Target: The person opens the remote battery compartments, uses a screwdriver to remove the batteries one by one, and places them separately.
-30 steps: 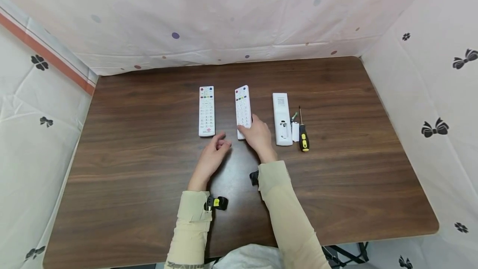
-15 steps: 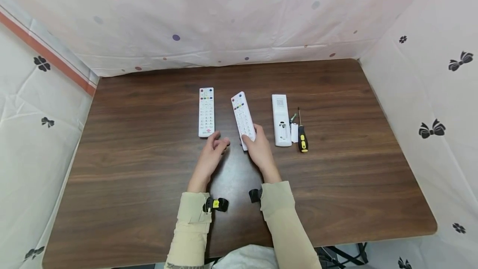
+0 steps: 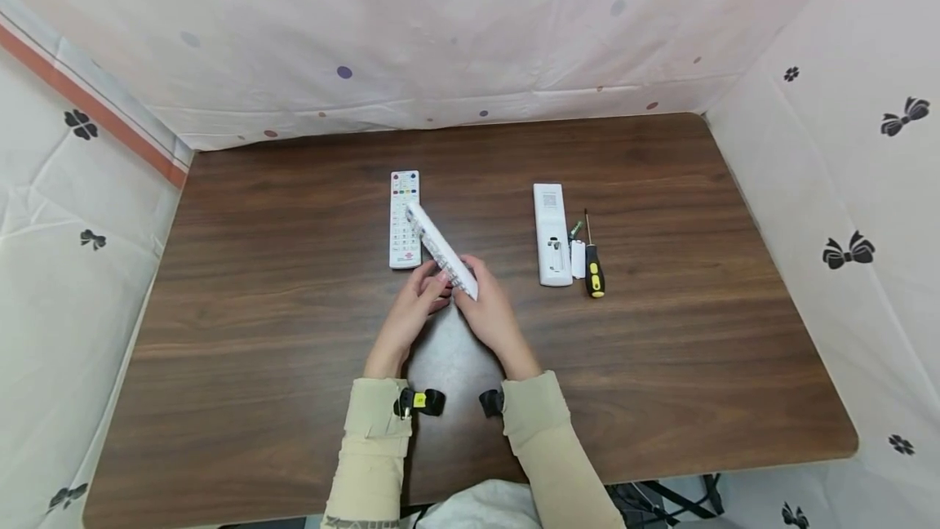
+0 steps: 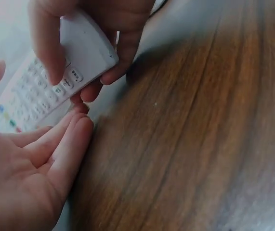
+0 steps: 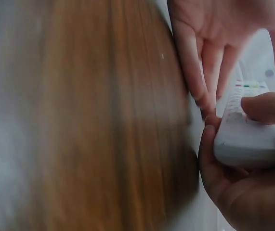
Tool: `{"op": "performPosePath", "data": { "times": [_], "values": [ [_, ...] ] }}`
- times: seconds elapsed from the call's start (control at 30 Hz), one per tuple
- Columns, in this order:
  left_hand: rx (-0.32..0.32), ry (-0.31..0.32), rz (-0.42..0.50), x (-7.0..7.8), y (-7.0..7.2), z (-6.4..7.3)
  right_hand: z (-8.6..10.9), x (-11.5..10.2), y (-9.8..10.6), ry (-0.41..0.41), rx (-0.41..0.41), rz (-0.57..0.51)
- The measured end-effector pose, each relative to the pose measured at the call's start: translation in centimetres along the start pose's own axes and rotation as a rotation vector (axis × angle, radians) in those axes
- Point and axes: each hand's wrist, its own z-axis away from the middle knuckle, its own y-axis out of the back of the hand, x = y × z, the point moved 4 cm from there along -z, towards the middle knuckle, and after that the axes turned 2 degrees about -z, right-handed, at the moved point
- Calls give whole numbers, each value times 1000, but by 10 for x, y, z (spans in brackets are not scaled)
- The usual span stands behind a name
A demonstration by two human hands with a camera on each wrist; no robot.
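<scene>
My right hand (image 3: pixel 494 317) grips a white remote control (image 3: pixel 443 250) by its lower end, thumb on the buttons, and holds it tilted on its edge above the table. In the right wrist view the fingers curl under the remote (image 5: pixel 253 142). My left hand (image 3: pixel 411 313) is beside it; in the left wrist view its palm faces up with fingers stretched, fingertips right at the right hand's fingers under the remote (image 4: pixel 86 43). A second white remote (image 3: pixel 405 227) lies button side up just beyond the left hand, partly overlapped by the held one in the head view.
Farther right a third remote (image 3: pixel 549 227) lies back side up, its battery compartment uncovered. Beside it are a green battery (image 3: pixel 576 230), a small white cover (image 3: pixel 578 260) and a black-and-yellow screwdriver (image 3: pixel 595 269). Patterned cloth (image 3: pixel 411 39) rises behind the wooden table (image 3: pixel 698 333).
My right hand has lifted the middle remote off the table, drawn it toward me and left, and turned it so its top points left. The left hand has stayed nearly in place.
</scene>
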Motion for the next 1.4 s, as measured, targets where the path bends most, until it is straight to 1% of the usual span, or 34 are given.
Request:
{"op": "performPosePath", "data": {
  "times": [0.13, 0.2, 0.3, 0.37, 0.43, 0.63, 0.8, 0.9, 1.03, 1.27, 1.3, 1.4],
  "values": [
    [-16, -19, -20, -1, 0, 1, 2, -9, -9, 103, 0, 135],
    [-10, -32, -36, -2, 0, 1, 4, -13, -13, 140, -17, 194],
    [10, -44, -52, -3, 3, 2, 8, -19, -17, 180, -54, 235],
    [26, -47, -58, -5, 5, 2, 9, -22, -18, 196, -73, 238],
    [30, -45, -45, -8, 7, 1, 10, -23, -18, 199, -87, 237],
    [2, -54, -4, -10, 8, 0, 9, -22, -15, 167, -108, 212],
    [-7, -41, -12, -9, 9, 0, 7, -23, -13, 155, -95, 197],
    [-16, -30, -33, -9, 9, 0, 7, -22, -13, 159, -98, 195],
    [-34, -35, -53, -8, 9, 0, 6, -22, -13, 172, -107, 182],
    [-67, -34, -20, -8, 8, -1, 4, -21, -14, 180, -119, 171],
    [-73, -32, -21, -5, 7, 1, 4, -21, -14, 180, -119, 171],
    [-81, -34, -12, -5, 7, 0, 4, -21, -15, 176, -122, 172]
  ]
}}
